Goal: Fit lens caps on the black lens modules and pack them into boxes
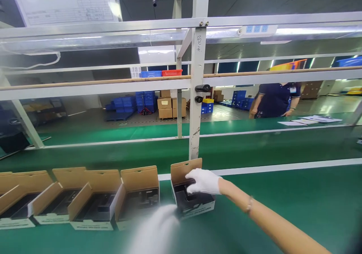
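My right hand (pixel 204 181), in a white glove, reaches into an open carton (pixel 198 210) with a white printed front and a raised brown lid. Its fingers and thumb curl round something dark over the black insert (pixel 181 192); what they grip is too dark to make out. My left hand (pixel 155 229), also in white, is smeared by motion at the bottom centre, in front of the cartons, so its fingers do not show. Just left of the right hand's carton stands another open carton (pixel 140 175), holding black parts and partly covered by the blur.
Several more open cartons (pixel 92 225) with black contents line the green table (pixel 268 208) to the left. A white metal post (pixel 196 126) rises behind the right hand's carton. Across the frame, a person (pixel 275 99) stands near papers (pixel 311 120) on another green surface.
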`<action>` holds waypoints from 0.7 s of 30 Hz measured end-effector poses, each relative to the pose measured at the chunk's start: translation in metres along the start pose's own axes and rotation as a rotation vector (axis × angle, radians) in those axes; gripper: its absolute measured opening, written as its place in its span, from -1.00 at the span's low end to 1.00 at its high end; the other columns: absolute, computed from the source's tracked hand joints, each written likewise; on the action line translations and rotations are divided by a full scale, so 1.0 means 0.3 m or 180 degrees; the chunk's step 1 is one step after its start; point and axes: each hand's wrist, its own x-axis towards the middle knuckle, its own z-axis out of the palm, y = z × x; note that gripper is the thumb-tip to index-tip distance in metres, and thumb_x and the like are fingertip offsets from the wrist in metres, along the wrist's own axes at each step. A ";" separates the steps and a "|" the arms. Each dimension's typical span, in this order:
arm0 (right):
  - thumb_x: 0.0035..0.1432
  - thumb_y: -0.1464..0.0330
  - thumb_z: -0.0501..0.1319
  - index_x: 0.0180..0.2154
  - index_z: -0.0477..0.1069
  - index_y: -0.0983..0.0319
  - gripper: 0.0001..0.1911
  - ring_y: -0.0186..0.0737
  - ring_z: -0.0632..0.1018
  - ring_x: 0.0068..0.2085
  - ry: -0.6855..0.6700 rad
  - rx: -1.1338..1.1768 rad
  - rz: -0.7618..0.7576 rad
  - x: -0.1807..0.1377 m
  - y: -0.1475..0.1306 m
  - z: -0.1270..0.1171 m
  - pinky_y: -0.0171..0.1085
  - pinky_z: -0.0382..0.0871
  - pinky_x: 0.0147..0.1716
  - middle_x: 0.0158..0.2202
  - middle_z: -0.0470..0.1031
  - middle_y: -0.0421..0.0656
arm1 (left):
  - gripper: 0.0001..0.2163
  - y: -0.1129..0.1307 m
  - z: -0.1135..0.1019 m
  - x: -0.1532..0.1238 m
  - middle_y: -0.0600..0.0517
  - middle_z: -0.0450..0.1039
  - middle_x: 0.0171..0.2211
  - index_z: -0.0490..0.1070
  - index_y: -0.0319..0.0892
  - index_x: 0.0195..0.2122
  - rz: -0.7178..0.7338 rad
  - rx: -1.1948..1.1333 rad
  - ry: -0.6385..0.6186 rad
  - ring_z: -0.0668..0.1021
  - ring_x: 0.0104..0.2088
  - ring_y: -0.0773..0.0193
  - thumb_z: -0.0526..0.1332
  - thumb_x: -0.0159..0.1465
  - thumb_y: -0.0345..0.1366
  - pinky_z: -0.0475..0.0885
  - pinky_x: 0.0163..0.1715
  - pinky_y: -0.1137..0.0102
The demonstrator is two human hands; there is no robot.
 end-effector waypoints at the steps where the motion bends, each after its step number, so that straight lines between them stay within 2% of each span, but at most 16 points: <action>1: 0.04 0.22 0.31 0.15 0.32 0.19 -0.38 -0.06 0.50 0.01 0.0129 0.0511 -0.0270 -0.033 -0.027 -0.043 -0.22 0.37 -0.09 0.06 0.47 -0.07 | -0.78 0.022 -0.004 0.028 0.12 0.53 -0.05 0.54 0.04 -0.25 0.0091 0.0047 -0.0057 0.48 0.03 0.16 0.09 0.27 -0.24 0.29 0.19 0.22; 2: -0.02 0.20 0.33 0.14 0.32 0.14 -0.34 -0.10 0.50 -0.01 0.0235 0.0998 -0.0521 -0.068 -0.055 -0.082 -0.26 0.37 -0.10 0.06 0.47 -0.14 | -0.78 0.042 -0.006 0.059 0.15 0.53 -0.05 0.54 0.07 -0.23 0.0247 0.0089 -0.0132 0.49 0.02 0.19 0.08 0.27 -0.24 0.32 0.15 0.29; 4: -0.06 0.26 0.33 -0.06 0.45 0.11 -0.56 -0.16 0.53 -0.13 0.0501 0.1656 -0.0615 -0.130 -0.106 -0.136 -0.30 0.37 -0.18 -0.11 0.54 -0.25 | -0.73 0.074 0.001 0.128 0.15 0.53 -0.06 0.49 0.11 -0.09 0.0730 0.0296 -0.0064 0.50 -0.03 0.23 0.06 0.28 -0.23 0.35 0.11 0.34; 6: 0.04 0.30 0.23 -0.23 0.46 0.14 -0.81 -0.22 0.54 -0.28 0.0776 0.1982 -0.0187 -0.165 -0.134 -0.154 -0.31 0.36 -0.29 -0.29 0.55 -0.28 | -0.68 0.091 0.020 0.209 0.04 0.49 0.01 0.42 0.05 0.02 0.1169 0.0583 0.0298 0.46 0.03 0.16 0.01 0.31 -0.20 0.29 0.17 0.24; 8: 0.12 0.31 0.15 -0.26 0.41 0.17 -0.86 -0.25 0.54 -0.33 0.0963 0.2364 0.0176 -0.175 -0.131 -0.144 -0.31 0.38 -0.33 -0.33 0.54 -0.26 | -0.64 0.097 0.049 0.289 -0.09 0.41 0.07 0.37 -0.06 0.05 0.1290 0.0611 0.0428 0.37 0.11 0.04 -0.06 0.33 -0.14 0.18 0.22 0.09; 9: 0.12 0.31 0.15 -0.26 0.38 0.18 -0.87 -0.24 0.54 -0.32 0.0997 0.2518 0.0230 -0.174 -0.120 -0.133 -0.30 0.40 -0.32 -0.32 0.54 -0.25 | -0.64 0.098 0.066 0.323 -0.13 0.40 0.05 0.39 -0.11 -0.01 0.1247 0.0508 0.0254 0.36 0.10 0.01 -0.07 0.33 -0.13 0.17 0.22 0.05; 11: 0.09 0.37 0.15 -0.22 0.36 0.18 -0.83 -0.22 0.54 -0.22 0.1123 0.2647 0.0234 -0.168 -0.088 -0.107 -0.27 0.42 -0.21 -0.25 0.54 -0.22 | -0.64 0.102 0.101 0.372 -0.13 0.46 -0.14 0.40 -0.16 -0.20 0.1155 0.0222 -0.0480 0.44 -0.04 0.04 -0.11 0.33 -0.08 0.28 0.12 0.06; 12: 0.07 0.40 0.15 -0.15 0.36 0.18 -0.75 -0.20 0.53 -0.15 0.1247 0.2608 0.0252 -0.166 -0.070 -0.095 -0.25 0.41 -0.14 -0.18 0.53 -0.20 | -0.60 0.105 0.117 0.386 -0.08 0.46 -0.30 0.37 -0.17 -0.29 0.1079 0.0064 -0.0914 0.50 -0.16 0.09 -0.15 0.33 -0.03 0.37 0.03 0.10; 14: 0.08 0.42 0.15 0.08 0.26 0.17 -0.52 -0.17 0.49 -0.02 0.1423 0.2428 0.0208 -0.165 -0.032 -0.074 -0.20 0.38 0.00 -0.02 0.47 -0.13 | -0.54 0.112 0.138 0.401 0.07 0.32 -0.56 0.27 -0.16 -0.37 0.0877 -0.0247 -0.1649 0.51 -0.41 0.19 -0.23 0.32 0.07 0.48 -0.18 0.19; 16: 0.17 0.38 0.13 0.22 0.12 0.16 -0.42 -0.14 0.42 0.09 0.1436 0.2002 -0.0073 -0.163 0.007 -0.058 -0.15 0.32 0.09 0.12 0.36 -0.06 | -0.57 0.112 0.143 0.413 0.16 0.23 -0.66 0.22 -0.14 -0.33 0.0760 -0.0359 -0.2071 0.47 -0.53 0.27 -0.18 0.31 0.10 0.47 -0.19 0.23; 18: 0.26 0.35 0.08 0.18 0.21 0.19 -0.55 -0.09 0.45 0.05 0.1185 0.1263 -0.0262 -0.149 0.047 -0.039 -0.13 0.37 0.03 0.11 0.36 -0.01 | -0.66 0.101 0.138 0.434 0.17 0.28 -0.65 0.26 -0.14 -0.26 0.0780 -0.0070 -0.2157 0.42 -0.57 0.33 -0.01 0.28 0.04 0.44 -0.20 0.28; 21: 0.26 0.38 0.10 -0.08 0.45 0.26 -0.76 -0.07 0.55 -0.19 0.0422 -0.0067 0.0004 -0.094 0.088 0.009 -0.16 0.44 -0.24 -0.11 0.49 -0.01 | -0.69 0.063 0.134 0.475 0.07 0.46 -0.42 0.35 -0.11 -0.13 0.0747 0.0714 -0.2067 0.41 -0.54 0.32 0.12 0.21 -0.05 0.39 -0.43 0.36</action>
